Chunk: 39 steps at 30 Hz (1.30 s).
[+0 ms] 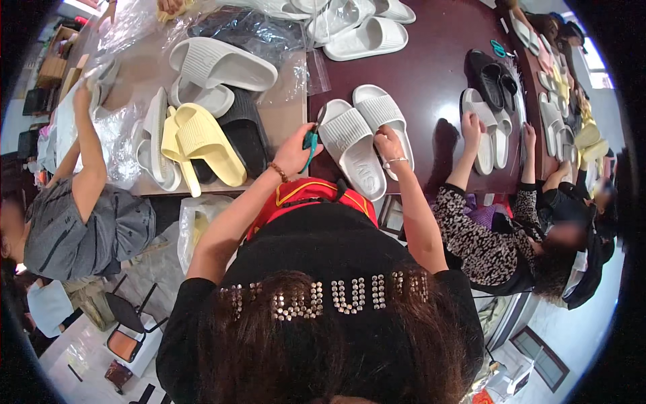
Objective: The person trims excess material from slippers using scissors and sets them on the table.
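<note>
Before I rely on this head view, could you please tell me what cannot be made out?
In the head view:
Teal tool: partly covered by the left hand.
Black slipper: partly hidden behind the yellow slipper.
Gray slipper at top: cut off by the upper edge.

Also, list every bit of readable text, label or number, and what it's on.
Grey slipper, left of the front pair, insole: large moulded letters, legible; not copied here.
Its strap: raised marks, too faint to read.
Black shirt: big studded letters, partly hidden by hair; not copied here.
Yellow slipper, strap: marks too small to read.
</note>
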Tool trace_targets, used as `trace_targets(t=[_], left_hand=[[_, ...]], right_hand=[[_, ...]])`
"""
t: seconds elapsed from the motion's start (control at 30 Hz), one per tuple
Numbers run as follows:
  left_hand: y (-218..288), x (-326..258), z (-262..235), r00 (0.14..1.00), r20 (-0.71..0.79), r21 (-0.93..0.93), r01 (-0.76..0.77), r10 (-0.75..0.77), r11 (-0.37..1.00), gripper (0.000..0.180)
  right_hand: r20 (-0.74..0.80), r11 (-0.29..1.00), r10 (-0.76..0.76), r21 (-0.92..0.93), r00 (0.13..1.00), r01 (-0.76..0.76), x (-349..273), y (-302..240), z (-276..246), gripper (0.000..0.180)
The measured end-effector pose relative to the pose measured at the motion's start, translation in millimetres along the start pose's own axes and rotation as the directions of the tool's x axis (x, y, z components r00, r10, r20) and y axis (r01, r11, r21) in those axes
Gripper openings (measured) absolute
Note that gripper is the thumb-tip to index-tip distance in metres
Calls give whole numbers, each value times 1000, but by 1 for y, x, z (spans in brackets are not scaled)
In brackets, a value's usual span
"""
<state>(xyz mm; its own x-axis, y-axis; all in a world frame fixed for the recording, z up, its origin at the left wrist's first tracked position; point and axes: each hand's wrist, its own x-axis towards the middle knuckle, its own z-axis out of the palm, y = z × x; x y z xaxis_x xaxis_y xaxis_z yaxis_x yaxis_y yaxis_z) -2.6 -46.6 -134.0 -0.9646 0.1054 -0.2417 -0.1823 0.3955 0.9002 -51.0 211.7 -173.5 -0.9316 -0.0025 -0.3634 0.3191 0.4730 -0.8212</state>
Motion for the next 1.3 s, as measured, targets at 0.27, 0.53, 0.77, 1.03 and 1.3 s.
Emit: trace_targets(t=[0.27,0.53,0.77,1.03,1.3], left_hand=[[18,5,11,954,247,-380,259,-173,888,45],[13,12,8,960,144,-341,278,-242,898,43],[74,27,-35,967,-243,25,-78,81,997,44],[120,69,-43,927,-216,368,-215,308,905,35],[115,64,-31,940,-163,451,-199,300,870,32]], right_hand=[[101,996,-66,-53,993,71,13,-7,3,35],[-243,855,-227,-514,943,73,18,-8,31,23],[-250,750,-644,-397,723,530,2,-56,20,30],[-149,619,-747,-509,647,598,-24,-87,15,33],[-189,666,-707,-503,681,551,-34,-76,28,20]])
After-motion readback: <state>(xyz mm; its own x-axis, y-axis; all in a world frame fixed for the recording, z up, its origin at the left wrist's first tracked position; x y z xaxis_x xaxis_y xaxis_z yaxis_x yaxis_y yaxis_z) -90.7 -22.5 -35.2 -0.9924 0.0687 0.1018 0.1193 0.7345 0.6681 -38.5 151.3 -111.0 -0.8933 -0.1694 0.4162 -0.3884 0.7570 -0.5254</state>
